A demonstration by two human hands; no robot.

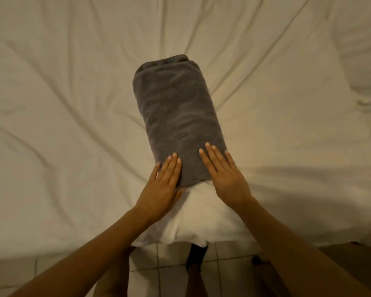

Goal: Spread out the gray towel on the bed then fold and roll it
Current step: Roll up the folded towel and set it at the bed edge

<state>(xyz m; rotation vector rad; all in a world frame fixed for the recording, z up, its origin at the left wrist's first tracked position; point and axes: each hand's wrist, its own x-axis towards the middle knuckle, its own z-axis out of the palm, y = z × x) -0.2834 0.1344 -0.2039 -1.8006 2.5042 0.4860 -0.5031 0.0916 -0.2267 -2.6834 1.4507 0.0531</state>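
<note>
Gray towel [177, 116]: rolled, lying mid-bed [62, 93], long axis running away from viewer. Left hand [163, 185] and right hand [224, 174] flat, fingers spread, pressing near end, gripping nothing.

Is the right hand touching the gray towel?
Touching. The head view shows the right hand lying flat with its fingers spread on the near end of the gray towel.

Lighting: dim, warm yellowish indoor cast. Brightest patch on the sheet [201, 215] near the lower centre; corners fall darker. Shadows: soft, along sheet creases. Glare: none. Focus: slightly soft overall, fine texture smeared. Distortion: wide-angle bowing toward the edges.
</note>
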